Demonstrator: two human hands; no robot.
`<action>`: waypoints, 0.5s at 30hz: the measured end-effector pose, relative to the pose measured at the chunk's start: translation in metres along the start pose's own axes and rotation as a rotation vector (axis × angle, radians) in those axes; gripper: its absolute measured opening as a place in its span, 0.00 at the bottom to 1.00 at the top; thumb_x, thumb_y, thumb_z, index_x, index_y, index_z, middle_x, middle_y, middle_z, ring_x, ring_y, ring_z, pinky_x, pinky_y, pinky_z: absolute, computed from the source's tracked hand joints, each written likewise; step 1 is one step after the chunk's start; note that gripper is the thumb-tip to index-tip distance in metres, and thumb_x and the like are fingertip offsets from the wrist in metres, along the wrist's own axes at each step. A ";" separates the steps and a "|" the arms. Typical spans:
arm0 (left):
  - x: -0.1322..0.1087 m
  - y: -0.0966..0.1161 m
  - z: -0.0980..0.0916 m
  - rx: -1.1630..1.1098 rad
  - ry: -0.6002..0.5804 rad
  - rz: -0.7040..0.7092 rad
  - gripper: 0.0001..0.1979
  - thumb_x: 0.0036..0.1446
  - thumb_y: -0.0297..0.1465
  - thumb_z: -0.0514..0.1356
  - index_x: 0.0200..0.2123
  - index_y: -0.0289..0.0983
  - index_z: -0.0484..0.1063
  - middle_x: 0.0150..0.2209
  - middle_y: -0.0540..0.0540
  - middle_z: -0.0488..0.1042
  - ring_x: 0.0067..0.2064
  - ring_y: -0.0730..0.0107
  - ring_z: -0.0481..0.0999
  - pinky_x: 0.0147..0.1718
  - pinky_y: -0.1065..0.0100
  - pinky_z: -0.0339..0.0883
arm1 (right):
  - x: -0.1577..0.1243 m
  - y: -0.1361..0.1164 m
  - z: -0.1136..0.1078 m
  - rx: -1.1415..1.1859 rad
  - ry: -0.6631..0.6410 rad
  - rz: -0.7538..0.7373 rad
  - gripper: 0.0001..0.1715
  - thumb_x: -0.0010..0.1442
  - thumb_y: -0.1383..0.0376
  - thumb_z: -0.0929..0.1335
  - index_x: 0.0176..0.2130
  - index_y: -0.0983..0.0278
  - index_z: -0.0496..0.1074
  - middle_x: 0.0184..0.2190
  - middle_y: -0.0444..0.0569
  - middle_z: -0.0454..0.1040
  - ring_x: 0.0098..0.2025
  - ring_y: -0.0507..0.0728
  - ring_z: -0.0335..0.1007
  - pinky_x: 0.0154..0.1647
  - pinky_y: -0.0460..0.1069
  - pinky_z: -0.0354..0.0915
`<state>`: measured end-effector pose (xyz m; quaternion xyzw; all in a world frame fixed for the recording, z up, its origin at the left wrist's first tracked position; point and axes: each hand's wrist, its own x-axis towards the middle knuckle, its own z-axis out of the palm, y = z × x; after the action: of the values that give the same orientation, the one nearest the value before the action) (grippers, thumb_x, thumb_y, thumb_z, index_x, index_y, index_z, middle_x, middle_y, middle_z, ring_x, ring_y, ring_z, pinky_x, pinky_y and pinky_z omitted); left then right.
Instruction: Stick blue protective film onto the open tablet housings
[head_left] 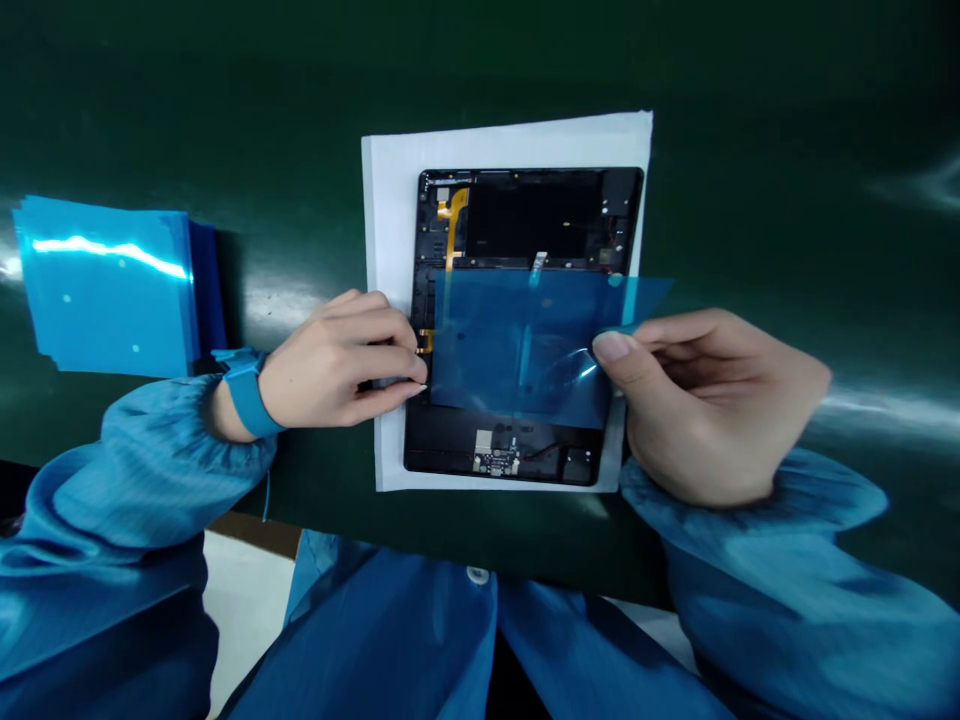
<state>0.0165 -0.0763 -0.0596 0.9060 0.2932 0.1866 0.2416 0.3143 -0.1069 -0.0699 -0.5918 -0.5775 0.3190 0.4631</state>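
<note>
An opened tablet point(525, 215) lies with its inside facing up, showing a dark interior, an orange flex cable point(453, 230) and a small circuit board point(496, 458) near its lower edge. Across its middle is a see-through blue plastic film point(517, 345), its right side lifted a little. My right hand point(705, 395) pinches that right edge between thumb and forefinger. At the tablet's left edge, my left hand point(349, 360) is closed, with curled fingers and thumb gripping the rim beside the film. What lies under the left fingertips is hidden.
Beneath the tablet is a white sheet point(390, 210) on a dark green tabletop point(300, 110). A stack of blue films point(112, 300) sits to the left, shiny on top. A blue band point(251, 395) circles my left wrist. The table's front edge runs close to my body.
</note>
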 end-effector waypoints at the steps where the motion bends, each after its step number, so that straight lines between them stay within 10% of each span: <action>1: 0.000 0.000 0.000 0.000 -0.001 0.000 0.09 0.67 0.36 0.60 0.39 0.41 0.81 0.37 0.45 0.80 0.39 0.66 0.77 0.38 0.62 0.70 | 0.000 0.000 0.000 0.000 -0.001 0.003 0.06 0.54 0.68 0.78 0.34 0.60 0.80 0.26 0.41 0.80 0.24 0.52 0.74 0.22 0.46 0.69; 15: -0.001 0.001 0.001 -0.012 0.032 0.010 0.07 0.66 0.33 0.62 0.37 0.40 0.80 0.37 0.45 0.79 0.39 0.66 0.76 0.39 0.62 0.69 | -0.001 -0.003 0.001 0.024 0.003 0.048 0.06 0.53 0.68 0.79 0.32 0.62 0.80 0.24 0.43 0.79 0.24 0.52 0.74 0.22 0.45 0.69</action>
<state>0.0169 -0.0778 -0.0598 0.9030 0.2912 0.2042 0.2412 0.3120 -0.1076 -0.0673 -0.6004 -0.5586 0.3362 0.4632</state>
